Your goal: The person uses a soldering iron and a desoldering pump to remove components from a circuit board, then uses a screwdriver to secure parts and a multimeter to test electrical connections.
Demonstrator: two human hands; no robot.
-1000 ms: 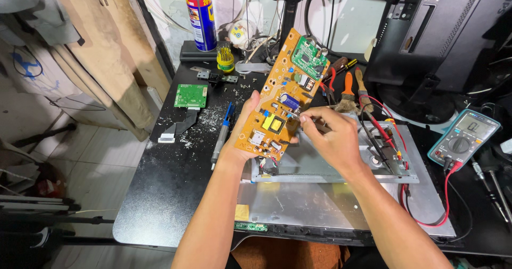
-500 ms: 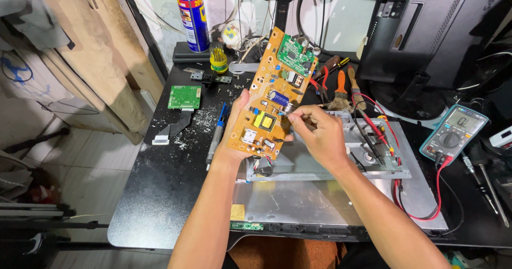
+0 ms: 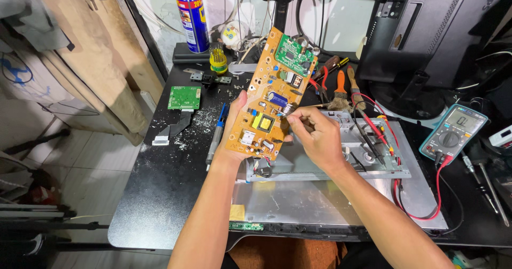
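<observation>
Above the bare metal chassis plate (image 3: 320,194), the left hand (image 3: 237,125) grips the orange power board (image 3: 266,103) tilted upright while the right hand (image 3: 314,133) pinches a thin tool at its capacitor, likely probing; steadiness matters next.

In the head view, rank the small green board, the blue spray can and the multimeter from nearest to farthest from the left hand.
1. Small green board, just left of the left hand.
2. Blue spray can, far back left.
3. Multimeter, far right.
</observation>
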